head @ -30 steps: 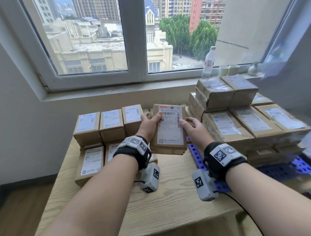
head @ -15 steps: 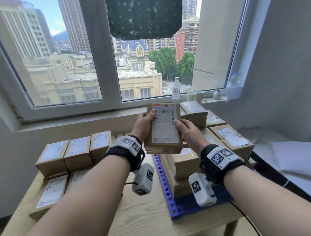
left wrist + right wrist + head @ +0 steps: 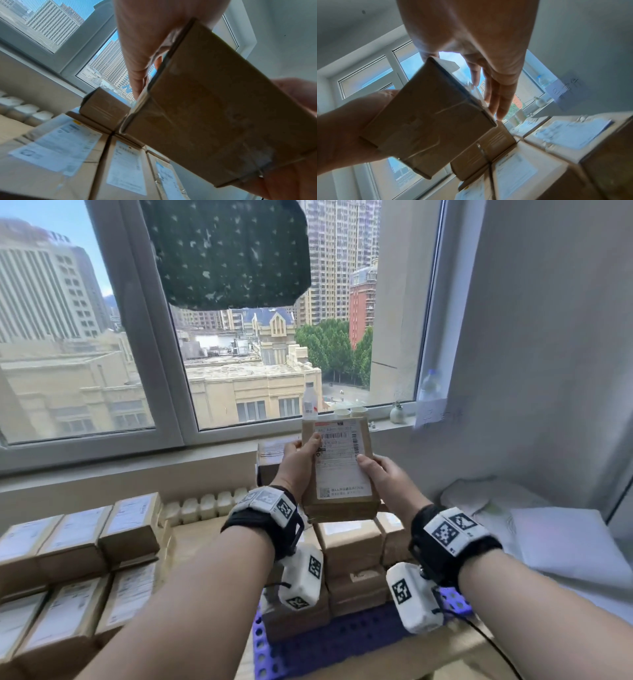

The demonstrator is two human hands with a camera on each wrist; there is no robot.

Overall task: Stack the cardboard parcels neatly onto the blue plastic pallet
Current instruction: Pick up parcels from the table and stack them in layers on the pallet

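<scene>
Sitting at the far left, two tiers of labelled cardboard parcels (image 3: 73, 546) wait on a pale wooden table (image 3: 421, 655), each with a white shipping label facing up. Just right of them, the person's left hand (image 3: 297, 465) grips the left edge of a raised cardboard parcel (image 3: 342, 467), thumb pressed on the printed label and fingers curled round the side and underneath. This parcel is held in the air, tilted with its label toward the head camera, above a stack of parcels (image 3: 352, 559) that rests on the blue plastic pallet (image 3: 342, 642). The left wrist view shows the plain brown underside of the held parcel (image 3: 214, 101) with labelled box tops below it. Further right, the right hand (image 3: 385, 477) clamps the parcel's right edge, thumb on the label; in the right wrist view its fingers (image 3: 498, 94) lie straight and close together along the parcel's side. Behind everything runs a window sill (image 3: 383, 424) carrying a clear bottle (image 3: 309, 402), two paper cups (image 3: 350, 412) and a small pale vase (image 3: 397, 414). White bedding (image 3: 548, 529) lies at the far right.
</scene>
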